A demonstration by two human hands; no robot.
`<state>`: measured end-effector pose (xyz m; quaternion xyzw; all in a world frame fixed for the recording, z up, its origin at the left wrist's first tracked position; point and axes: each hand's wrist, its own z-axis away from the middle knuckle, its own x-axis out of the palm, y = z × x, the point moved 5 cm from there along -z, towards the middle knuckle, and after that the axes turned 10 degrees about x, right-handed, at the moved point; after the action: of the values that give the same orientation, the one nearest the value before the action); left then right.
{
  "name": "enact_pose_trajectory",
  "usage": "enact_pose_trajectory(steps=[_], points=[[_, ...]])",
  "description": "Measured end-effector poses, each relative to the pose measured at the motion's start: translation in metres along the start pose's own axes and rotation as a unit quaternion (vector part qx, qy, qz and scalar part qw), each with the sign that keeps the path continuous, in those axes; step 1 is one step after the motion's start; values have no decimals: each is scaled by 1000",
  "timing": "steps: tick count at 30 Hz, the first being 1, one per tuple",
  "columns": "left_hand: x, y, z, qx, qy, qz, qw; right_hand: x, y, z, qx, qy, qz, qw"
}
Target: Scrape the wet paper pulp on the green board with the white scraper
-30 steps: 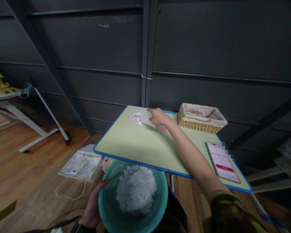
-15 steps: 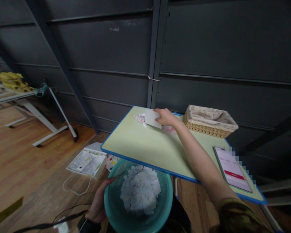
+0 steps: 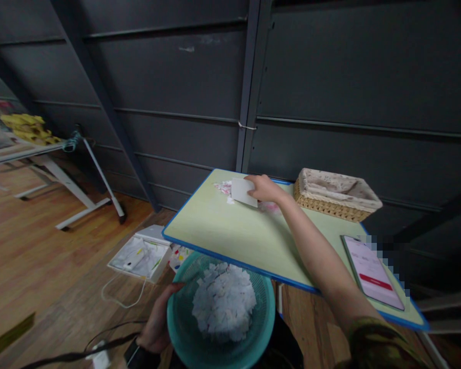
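Note:
My right hand (image 3: 267,188) reaches to the far side of the pale green table (image 3: 234,233) and grips a white card (image 3: 243,191), its edge standing on the tabletop. A small heap of paper scraps (image 3: 224,187) lies just left of the card, and a few pinkish scraps (image 3: 271,206) lie by my wrist. My left hand (image 3: 160,320) holds the rim of a teal plastic basket (image 3: 180,338) below the table's near edge. The basket is filled with white paper scraps (image 3: 223,302).
A wicker basket (image 3: 336,193) stands at the table's far right corner. A phone (image 3: 372,271) with a lit screen lies near the right edge. On the wooden floor to the left are a white tray (image 3: 140,253) with a cable and a white metal stand (image 3: 80,197).
The view has shifted a little, so everything sits slightly right in frame. My right hand stays on the card by the scraps, and my left hand keeps the basket under the table edge.

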<state>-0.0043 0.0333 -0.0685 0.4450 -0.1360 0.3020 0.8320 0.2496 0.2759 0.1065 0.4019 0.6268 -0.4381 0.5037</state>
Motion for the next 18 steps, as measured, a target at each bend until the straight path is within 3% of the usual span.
enact_pose_trajectory(steps=[7,15,18], points=[[-5,-12,-5,-10,-13,-8,1000,-7,-2,5,-9,-16,-10,1000],[-4,-40,-8,-59,-33,-36,997,-11,-2,7,-11,-33,-16,999],[-8,-46,-14,-21,-44,-69,996,-12,-3,8,-17,-27,-7,999]])
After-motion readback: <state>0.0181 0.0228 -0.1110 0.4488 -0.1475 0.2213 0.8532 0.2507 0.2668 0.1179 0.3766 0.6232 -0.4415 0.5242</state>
